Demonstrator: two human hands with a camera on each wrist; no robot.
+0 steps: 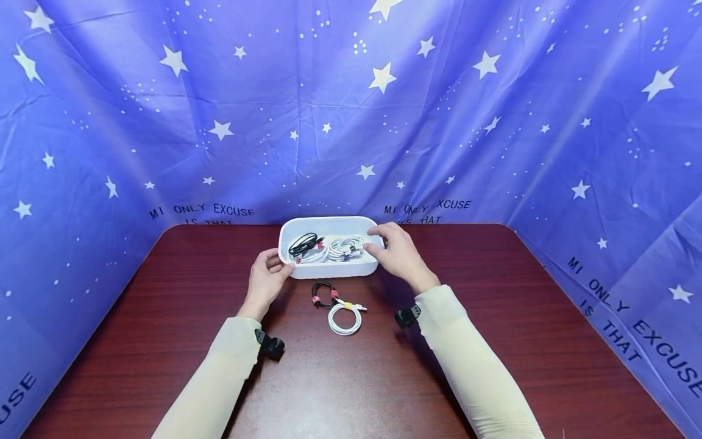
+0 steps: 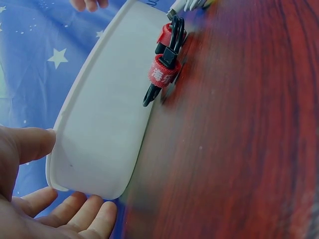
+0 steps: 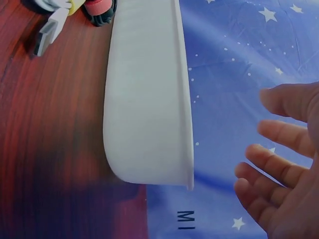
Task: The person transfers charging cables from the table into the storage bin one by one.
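Note:
My left hand (image 1: 267, 280) holds the left end of a white plastic box (image 1: 334, 271), thumb at the front rim and fingers along the outer end wall. Over the box's right end hovers my right hand (image 1: 403, 253), its fingers spread and apart from the rim in the right wrist view. Inside the box lie a bundled black cable (image 1: 303, 246) and several coiled white cables (image 1: 341, 249), some with red ties. On the table in front are a black cable loop (image 2: 177, 32) with red straps and a coiled white cable (image 1: 344, 332) with a yellow tie.
The box stands near the back edge of a dark red wooden table (image 1: 192, 292). A blue curtain (image 1: 307, 164) with white stars hangs behind and along both sides. Each wrist wears a small black camera (image 1: 271, 346).

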